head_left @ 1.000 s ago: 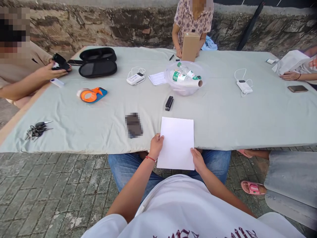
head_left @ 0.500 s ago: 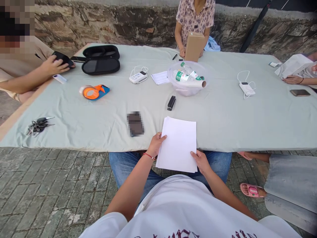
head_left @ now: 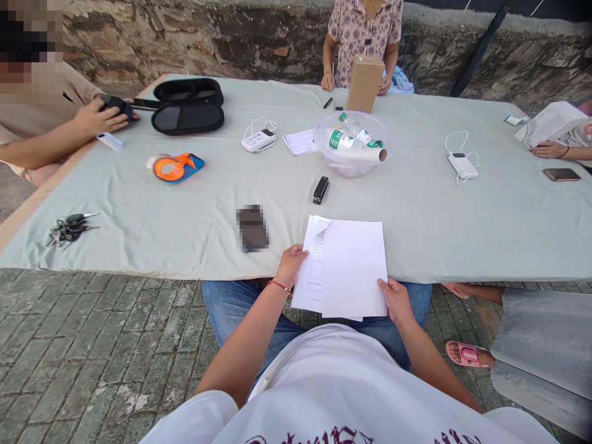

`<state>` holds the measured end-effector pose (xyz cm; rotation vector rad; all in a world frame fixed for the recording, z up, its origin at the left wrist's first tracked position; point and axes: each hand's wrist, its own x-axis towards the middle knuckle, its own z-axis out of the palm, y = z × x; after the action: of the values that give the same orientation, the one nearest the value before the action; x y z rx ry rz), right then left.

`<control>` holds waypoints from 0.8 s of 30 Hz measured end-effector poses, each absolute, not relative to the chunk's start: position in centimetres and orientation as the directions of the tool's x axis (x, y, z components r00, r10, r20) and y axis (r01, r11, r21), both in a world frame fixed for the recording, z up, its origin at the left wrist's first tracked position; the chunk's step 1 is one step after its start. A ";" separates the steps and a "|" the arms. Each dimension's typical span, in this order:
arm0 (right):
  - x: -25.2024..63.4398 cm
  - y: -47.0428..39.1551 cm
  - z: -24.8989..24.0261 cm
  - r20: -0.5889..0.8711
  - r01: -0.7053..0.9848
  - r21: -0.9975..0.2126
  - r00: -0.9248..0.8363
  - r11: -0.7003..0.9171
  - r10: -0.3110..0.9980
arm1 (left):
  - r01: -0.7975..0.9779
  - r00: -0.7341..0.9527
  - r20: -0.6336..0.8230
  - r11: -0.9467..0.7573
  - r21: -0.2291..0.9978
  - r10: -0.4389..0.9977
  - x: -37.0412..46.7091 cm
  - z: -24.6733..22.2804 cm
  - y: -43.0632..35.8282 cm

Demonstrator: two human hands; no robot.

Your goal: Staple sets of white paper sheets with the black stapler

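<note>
My left hand [head_left: 291,266] pinches the left edge of some printed sheets [head_left: 309,274], thumb on top. With thumb and fingers, my right hand [head_left: 396,299] grips the right edge of a blank white sheet [head_left: 355,268], which overlaps the printed ones. Both lots of paper are over my lap and the table's front edge. Beyond them lies a black stapler [head_left: 320,190]. A dark, blurred flat object [head_left: 252,228] rests to the left of the papers.
On the cloth-covered table [head_left: 430,234] are a plastic bowl [head_left: 354,165] with bottles, orange tape dispenser [head_left: 173,168], keys [head_left: 71,228], black case [head_left: 187,117], white devices with cables and a cardboard box [head_left: 364,83]. People sit at the left, far side and right.
My right hand has moved right with the blank sheet, uncovering printed text on the sheets in my left hand. Across the table, a person's hand has come away from the box.
</note>
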<state>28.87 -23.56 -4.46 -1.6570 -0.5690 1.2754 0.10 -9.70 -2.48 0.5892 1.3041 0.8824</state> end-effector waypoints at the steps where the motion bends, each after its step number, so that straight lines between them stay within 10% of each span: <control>1: 29.2 -23.5 -4.4 -0.492 -0.184 -0.871 0.348 -0.456 0.798 | -0.229 0.014 -0.563 0.551 0.803 0.826 0.1 -2.5 -9.7; 11: 26.1 -23.1 -4.3 -0.638 -0.356 -0.733 0.062 -0.580 0.768 | -0.269 -0.084 -0.523 0.486 0.831 0.848 0.9 -2.5 -9.7; 24: 27.8 -22.3 -3.7 -0.653 -0.407 -0.714 0.095 -0.570 0.751 | -0.097 0.023 -0.570 0.569 0.816 0.821 0.2 -2.1 -9.7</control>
<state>27.82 -22.32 -3.71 -1.4753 -0.3591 1.6312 0.17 -9.71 -2.08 0.6828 1.3703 0.8036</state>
